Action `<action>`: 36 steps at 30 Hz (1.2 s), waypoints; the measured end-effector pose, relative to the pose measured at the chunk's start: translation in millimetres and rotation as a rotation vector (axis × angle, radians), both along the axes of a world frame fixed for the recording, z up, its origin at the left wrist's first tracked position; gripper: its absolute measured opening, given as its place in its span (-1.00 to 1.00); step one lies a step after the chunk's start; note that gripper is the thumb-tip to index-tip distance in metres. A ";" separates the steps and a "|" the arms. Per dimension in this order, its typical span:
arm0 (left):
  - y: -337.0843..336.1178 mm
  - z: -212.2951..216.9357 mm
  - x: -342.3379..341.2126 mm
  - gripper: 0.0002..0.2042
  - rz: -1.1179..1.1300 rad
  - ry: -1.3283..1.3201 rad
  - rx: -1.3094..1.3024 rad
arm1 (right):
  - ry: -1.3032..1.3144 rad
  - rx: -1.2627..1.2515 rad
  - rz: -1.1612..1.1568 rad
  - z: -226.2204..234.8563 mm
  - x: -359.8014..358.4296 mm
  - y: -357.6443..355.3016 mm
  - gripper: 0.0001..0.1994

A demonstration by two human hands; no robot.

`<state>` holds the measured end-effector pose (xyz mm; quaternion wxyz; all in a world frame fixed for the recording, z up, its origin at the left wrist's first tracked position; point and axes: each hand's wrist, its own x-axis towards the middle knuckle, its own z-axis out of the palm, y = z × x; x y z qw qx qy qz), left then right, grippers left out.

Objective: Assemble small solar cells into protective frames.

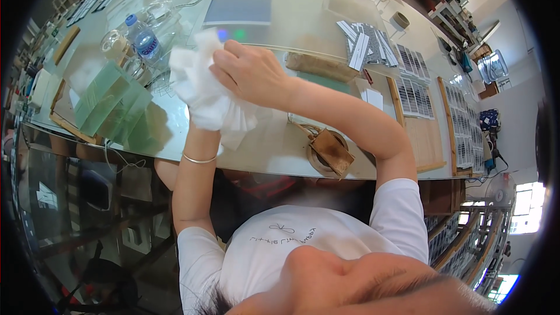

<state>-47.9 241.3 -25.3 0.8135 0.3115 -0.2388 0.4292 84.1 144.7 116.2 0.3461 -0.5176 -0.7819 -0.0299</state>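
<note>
My right hand (248, 76) is closed, its fingers curled on a bunched white tissue wad (204, 90) above the table's near half. The wad looks soft and layered, with loose folds hanging below the hand. My left forearm (197, 181), with a thin bangle at the wrist, rises into the same wad. The tissue covers my left hand, so its fingers are hidden. Left of the wad stand greenish glass sheets (111, 105), stacked at an angle. A capped water bottle (143, 39) is behind them, beside clear glass jars (116, 44).
A brown block (322, 67) lies right of my hands. Nearer the edge, a brown piece (331, 150) rests on a round tape roll. Striped strips (373, 46) are piled at the back right, with wooden-edged racks of small panels (464, 122) beyond. A bluish sheet (238, 11) lies farther back.
</note>
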 end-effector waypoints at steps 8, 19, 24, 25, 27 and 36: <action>-58.1 87.9 22.5 -0.24 1.384 0.709 0.091 | 0.614 -0.483 -0.086 -4.1 0.9 14.8 -0.61; -75.2 129.8 22.3 -0.13 0.920 0.495 0.105 | 0.586 -0.402 0.260 -6.2 30.9 10.5 -0.26; -69.6 108.0 -6.5 -0.33 0.943 0.606 -0.305 | 1.080 -0.771 0.176 35.9 46.1 -3.6 -0.38; -68.1 98.1 -6.4 -0.33 0.944 0.607 -0.306 | 1.232 -0.870 0.151 47.2 42.4 -9.5 -0.37; -63.3 79.3 -3.3 -0.34 0.308 0.440 -0.723 | 1.245 -0.875 0.192 44.7 35.2 -8.3 -0.35; -71.5 66.1 3.7 -0.28 0.280 0.262 -0.830 | -0.006 -0.185 -0.159 12.6 23.2 2.3 -0.34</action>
